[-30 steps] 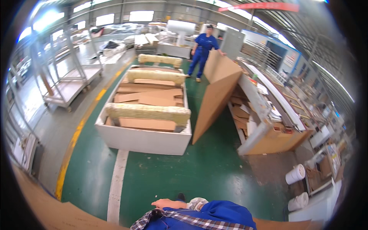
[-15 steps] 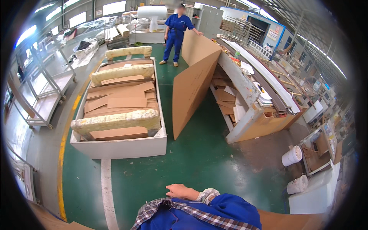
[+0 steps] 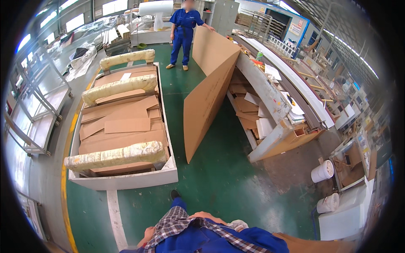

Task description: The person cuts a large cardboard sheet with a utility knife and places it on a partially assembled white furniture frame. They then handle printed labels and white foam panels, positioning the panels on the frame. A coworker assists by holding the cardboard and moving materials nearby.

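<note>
My right hand (image 3: 207, 216) lies across the front of my body, close to the checked cloth trim of my blue apron (image 3: 173, 217). Its fingers are partly hidden, and nothing shows in it. Low at my left side, part of my left hand (image 3: 148, 234) shows beside the same cloth; its fingers cannot be made out. Ahead stands a large folded cardboard sheet (image 3: 211, 101), upright on the green floor. A person in blue work clothes (image 3: 184, 36) stands at its far end with one hand on its top edge.
A long white-sided bin (image 3: 126, 182) at left holds flat cardboard pieces and has wrapped padded crossbars. To the right is a workbench (image 3: 270, 92) with cardboard on its lower shelf. White buckets (image 3: 322, 171) stand farther right; wheeled racks (image 3: 42, 122) line the left.
My view has moved forward, bringing the bin and cardboard sheet nearer. My right hand has drawn in against my body. My left hand and one foot have come into sight.
</note>
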`<state>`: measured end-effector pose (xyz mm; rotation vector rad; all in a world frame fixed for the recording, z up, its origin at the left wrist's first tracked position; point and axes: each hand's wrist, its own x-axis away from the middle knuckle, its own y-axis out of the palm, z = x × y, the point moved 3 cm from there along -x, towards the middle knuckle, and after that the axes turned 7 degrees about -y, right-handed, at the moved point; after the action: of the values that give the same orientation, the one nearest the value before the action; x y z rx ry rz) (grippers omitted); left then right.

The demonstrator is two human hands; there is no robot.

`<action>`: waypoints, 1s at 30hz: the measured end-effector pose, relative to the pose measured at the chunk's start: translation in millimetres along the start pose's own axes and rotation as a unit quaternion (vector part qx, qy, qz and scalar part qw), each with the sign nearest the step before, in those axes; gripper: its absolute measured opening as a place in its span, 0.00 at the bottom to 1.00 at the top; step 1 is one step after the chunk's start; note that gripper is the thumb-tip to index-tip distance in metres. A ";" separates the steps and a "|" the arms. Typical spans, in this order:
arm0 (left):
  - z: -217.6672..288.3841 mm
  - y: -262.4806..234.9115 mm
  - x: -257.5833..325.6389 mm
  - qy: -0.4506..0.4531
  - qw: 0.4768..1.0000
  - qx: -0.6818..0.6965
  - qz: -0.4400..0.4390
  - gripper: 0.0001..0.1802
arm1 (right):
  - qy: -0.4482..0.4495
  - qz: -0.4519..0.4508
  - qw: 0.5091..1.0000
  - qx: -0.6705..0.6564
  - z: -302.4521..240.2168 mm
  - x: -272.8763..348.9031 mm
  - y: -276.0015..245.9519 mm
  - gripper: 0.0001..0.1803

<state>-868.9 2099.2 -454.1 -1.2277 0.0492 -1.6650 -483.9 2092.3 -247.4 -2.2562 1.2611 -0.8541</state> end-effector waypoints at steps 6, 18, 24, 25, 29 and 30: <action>201.9 -55.4 -57.2 0.065 0.995 -0.061 0.033 0.20 | 0.038 0.087 0.993 0.072 33.4 -60.1 -119.0 0.17; 393.9 -101.1 -113.2 0.054 0.996 -0.074 0.003 0.23 | 0.037 0.074 0.997 0.007 71.9 -197.2 -231.4 0.32; 377.9 -88.9 -155.6 0.020 0.992 0.041 0.122 0.25 | 0.191 0.086 0.978 -0.020 122.6 -274.3 -293.2 0.60; 373.0 -86.9 -165.2 0.029 0.985 0.054 0.161 0.26 | 0.228 0.132 0.960 -0.092 157.3 -301.3 -294.7 0.68; 403.1 -84.3 -148.9 0.029 0.977 0.043 0.205 0.25 | 0.279 0.274 0.907 -0.154 209.0 -372.0 -326.2 0.71; 418.1 -80.8 -135.8 0.009 0.981 0.047 0.189 0.24 | 0.269 0.277 0.905 -0.179 206.2 -380.1 -332.5 0.69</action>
<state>-626.3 2442.6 -302.5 -1.0569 0.2000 -1.3324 -293.1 2599.4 -309.6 -1.7618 2.3330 -1.1176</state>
